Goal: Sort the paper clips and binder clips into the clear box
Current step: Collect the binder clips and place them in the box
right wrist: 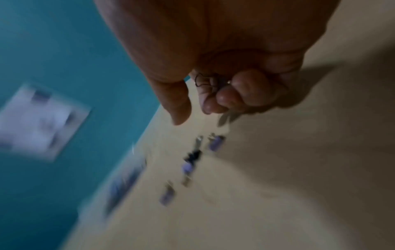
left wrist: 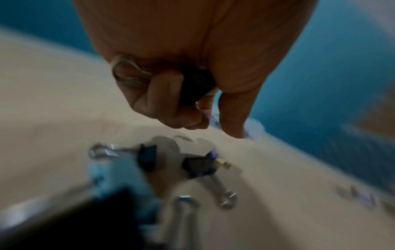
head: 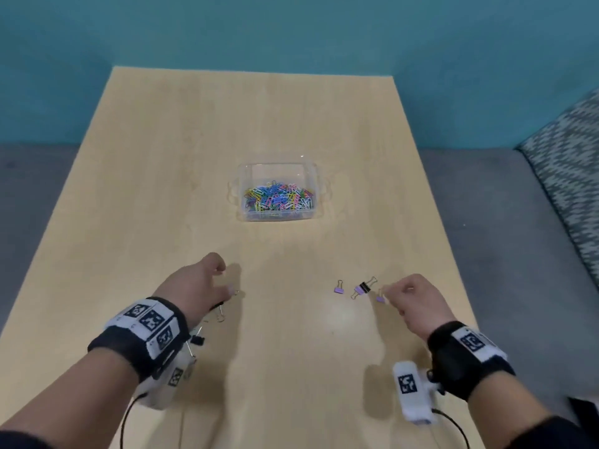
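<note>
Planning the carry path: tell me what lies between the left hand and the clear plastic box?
Only bare wooden tabletop between left hand and clear plastic box, in the head view.

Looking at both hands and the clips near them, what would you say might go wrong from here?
1. The left hand already holds a black binder clip in curled fingers; picking up more could let it slip out.
2. The clear box sits far from both hands, so held clips may drop on the way.
3. The purple binder clips near the right hand lie close together, some touching a black one, so a pinch may knock them away.
</note>
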